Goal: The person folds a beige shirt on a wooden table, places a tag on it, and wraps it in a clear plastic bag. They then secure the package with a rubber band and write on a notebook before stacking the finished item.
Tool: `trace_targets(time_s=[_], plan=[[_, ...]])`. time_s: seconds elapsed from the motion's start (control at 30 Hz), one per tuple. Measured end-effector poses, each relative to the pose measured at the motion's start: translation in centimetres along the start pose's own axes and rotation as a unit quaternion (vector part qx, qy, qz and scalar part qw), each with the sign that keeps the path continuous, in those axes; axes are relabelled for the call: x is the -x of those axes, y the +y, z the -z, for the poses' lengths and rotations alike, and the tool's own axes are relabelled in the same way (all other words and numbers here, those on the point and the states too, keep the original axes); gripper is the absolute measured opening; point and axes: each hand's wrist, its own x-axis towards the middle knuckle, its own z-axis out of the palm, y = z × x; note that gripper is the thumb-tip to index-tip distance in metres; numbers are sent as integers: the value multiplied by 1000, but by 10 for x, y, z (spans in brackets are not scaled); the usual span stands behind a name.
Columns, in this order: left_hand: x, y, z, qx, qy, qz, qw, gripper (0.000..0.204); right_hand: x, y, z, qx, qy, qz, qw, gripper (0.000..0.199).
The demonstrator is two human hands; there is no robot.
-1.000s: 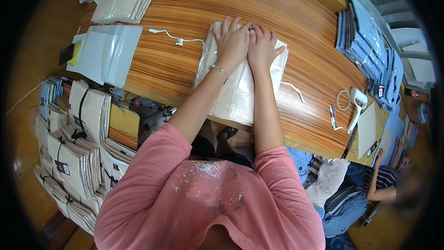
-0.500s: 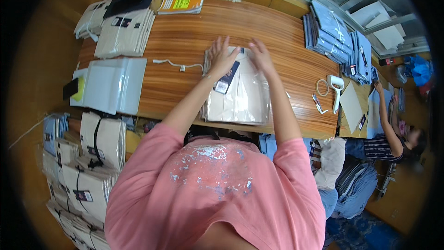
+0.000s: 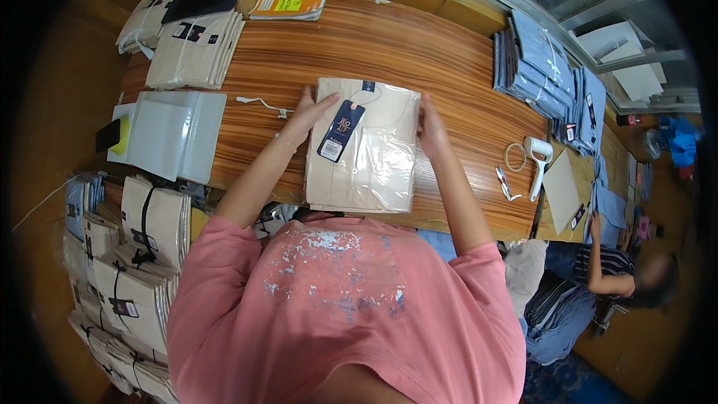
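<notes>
A stack of folded cream shirts (image 3: 389,116) in clear plastic bags sits in front of me at the table's near edge. A dark blue hang tag (image 3: 342,131) on a thin loop lies on the top shirt. My left hand (image 3: 308,114) clasps the stack's left side, thumb on top and fingers down along the edge. From the right side my right hand (image 3: 434,126) presses on the upper edge; some of its fingers are hidden behind the stack. Between them, my two hands grip the stack.
Bagged cream shirts (image 3: 196,56) and plastic sleeves (image 3: 202,135) lie to the left. An orange notebook (image 3: 299,1) lies at the back. To the right are blue shirts (image 3: 538,75), a lint roller (image 3: 537,168) and a tape ring (image 3: 515,156). A co-worker (image 3: 609,262) handles blue cloth at far right.
My hands have come down from the stack's top end to its two sides. The stack has shifted slightly left, and its upper surface and tag show more fully.
</notes>
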Motion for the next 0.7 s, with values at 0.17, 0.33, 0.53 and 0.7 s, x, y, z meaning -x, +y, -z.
trace_targets(time_s=[0.17,0.33,0.53,0.7], plan=[[96,-33,27,-52,18,65,996,100,99,51,76,35,-51,-68,996,76],[141,-92,-11,10,-63,-18,998,68,154,111,51,-31,-140,-144,979,68],[98,6,31,-204,-10,-36,978,106,118,-6,64,388,-142,83,907,84],[-44,89,-9,-421,-238,-149,863,89,-11,-117,-11,515,-325,173,774,94]])
